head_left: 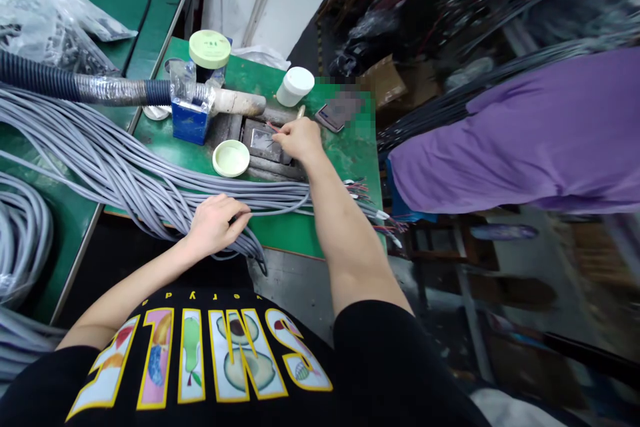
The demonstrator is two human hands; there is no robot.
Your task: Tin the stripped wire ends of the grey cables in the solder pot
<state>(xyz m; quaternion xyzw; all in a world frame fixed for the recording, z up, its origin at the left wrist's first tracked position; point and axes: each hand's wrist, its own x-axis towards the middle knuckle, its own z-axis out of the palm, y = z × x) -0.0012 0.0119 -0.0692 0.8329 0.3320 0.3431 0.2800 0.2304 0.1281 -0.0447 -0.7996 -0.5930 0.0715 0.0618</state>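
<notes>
My right hand (303,139) is closed in a pinch on thin wires (273,127), some reddish and some dark. Their tips are just above the shiny square surface of a small metal solder pot (263,140). Below and to the left, my left hand (217,223) is closed on a grey cable (280,211) that runs right, passing beneath my right forearm. A thick bundle of grey cables (145,163) lies across the green bench behind that hand. A shallow pale-green lid (231,159) sits beside the pot, left of it.
A ribbed hose (125,90) with a pale nozzle (240,102) rests on a blue box (190,121) near the pot. Behind are a white tub (295,87), a green-lidded jar (210,50) and a phone (333,117). A person in purple (540,140) is at the right.
</notes>
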